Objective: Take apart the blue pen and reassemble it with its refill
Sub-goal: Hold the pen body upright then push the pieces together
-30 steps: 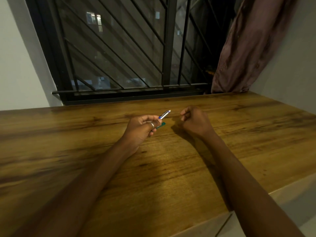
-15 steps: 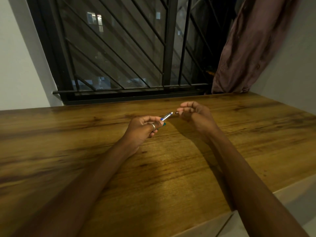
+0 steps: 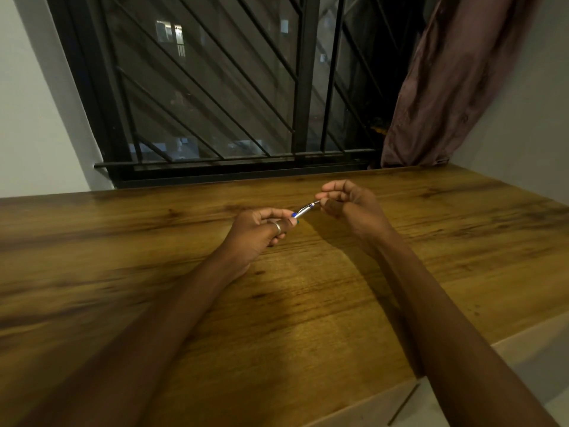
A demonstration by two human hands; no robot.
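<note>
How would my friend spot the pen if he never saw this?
Start at the wooden table under the window. Above its middle, the left hand and right hand meet. The pen bridges them, the only shiny silver and blue stick there.

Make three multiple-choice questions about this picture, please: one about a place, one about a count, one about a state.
1. Where is the pen?
A. Lying on the table
B. In the air between both hands
C. On the window sill

2. How many rings show on the left hand?
A. None
B. One
C. Three

3. What is the right hand doing?
A. Lying flat on the table
B. Pulling the curtain
C. Pinching the far end of the pen

Answers:
1 B: the pen spans from the left hand to the right hand, above the table.
2 B: one ring shows.
3 C: its fingers close at the pen's tip.
</note>
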